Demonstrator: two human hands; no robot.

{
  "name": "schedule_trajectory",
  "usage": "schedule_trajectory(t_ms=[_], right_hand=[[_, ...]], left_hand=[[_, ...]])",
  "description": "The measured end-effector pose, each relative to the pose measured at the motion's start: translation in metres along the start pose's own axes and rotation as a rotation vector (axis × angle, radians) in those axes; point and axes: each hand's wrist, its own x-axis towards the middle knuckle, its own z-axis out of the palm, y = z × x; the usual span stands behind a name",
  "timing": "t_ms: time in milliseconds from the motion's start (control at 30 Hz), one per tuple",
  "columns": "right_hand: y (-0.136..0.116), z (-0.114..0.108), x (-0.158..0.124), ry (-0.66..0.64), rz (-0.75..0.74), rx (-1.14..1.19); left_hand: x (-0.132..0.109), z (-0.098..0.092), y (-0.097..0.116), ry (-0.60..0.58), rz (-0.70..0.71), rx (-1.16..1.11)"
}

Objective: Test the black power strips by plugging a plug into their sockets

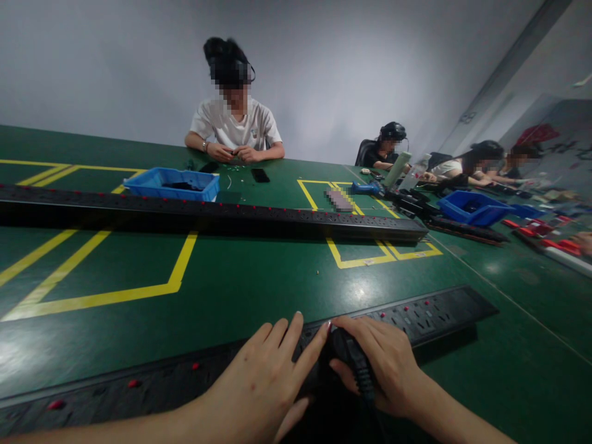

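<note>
A long black power strip (430, 320) with red indicators and socket slots lies slantwise across the table in front of me. My left hand (266, 370) spans it, fingertips at its far edge and thumb on the near side. In my right hand (388, 357) is a black plug (345, 345) with a thick ribbed cable neck, held against the strip's upper face. My left index fingertip reaches close to the plug and the right fingertips. The plug's front end is hidden, so I cannot tell whether it is inside a socket. Its cable (365, 382) runs down towards me.
A second long power strip (277, 219) lies across the green table (259, 283). Behind it are a blue tray (173, 185) with dark parts and a pixelated object (340, 200). Co-workers sit opposite and to the right, near another blue bin (474, 206) and a blue tool (365, 188).
</note>
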Motion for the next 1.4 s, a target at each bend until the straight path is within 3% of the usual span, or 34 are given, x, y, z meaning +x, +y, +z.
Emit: schedule_trajectory(t_ms=[267,333,467,500,567,700,833,967,1067,1133,1267,1400], right_hand=[[-0.003,-0.003,0.001,0.025,0.013,0.100],[-0.001,-0.012,0.002,0.176,0.137,0.278],[0.024,-0.039,0.007,0.780,0.570,0.885],[0.034,-0.044,0.009,0.873,0.605,0.995],[0.052,-0.047,0.013,0.920,0.649,1.103],[0.067,-0.044,0.021,0.793,0.700,1.024],[0.042,-0.052,0.033,0.632,0.557,0.672],[-0.005,-0.054,0.045,0.298,0.334,0.419],[-0.034,-0.039,0.051,-0.047,0.238,0.246],[-0.043,-0.029,0.057,-0.189,0.188,0.154],[-0.040,-0.021,0.077,-0.286,0.102,0.052],[-0.041,-0.013,0.083,-0.249,0.078,-0.095]], left_hand=[[0.000,-0.001,0.000,-0.009,0.002,0.005],[0.000,-0.002,0.001,-0.012,-0.010,0.007],[-0.001,-0.002,0.002,-0.001,-0.024,0.002],[-0.001,-0.001,0.002,0.005,-0.027,0.003],[0.000,-0.002,0.002,0.011,-0.040,-0.002],[0.001,-0.010,0.003,0.014,-0.066,-0.064],[-0.007,-0.019,-0.005,-0.003,-0.090,-0.095],[-0.030,-0.017,-0.019,-0.017,-0.170,-0.111],[-0.050,-0.012,-0.026,0.016,-0.211,-0.107],[-0.059,-0.010,-0.026,0.049,-0.238,-0.087],[-0.063,-0.011,-0.022,0.088,-0.267,-0.023],[-0.060,-0.008,-0.021,0.113,-0.254,0.006]])
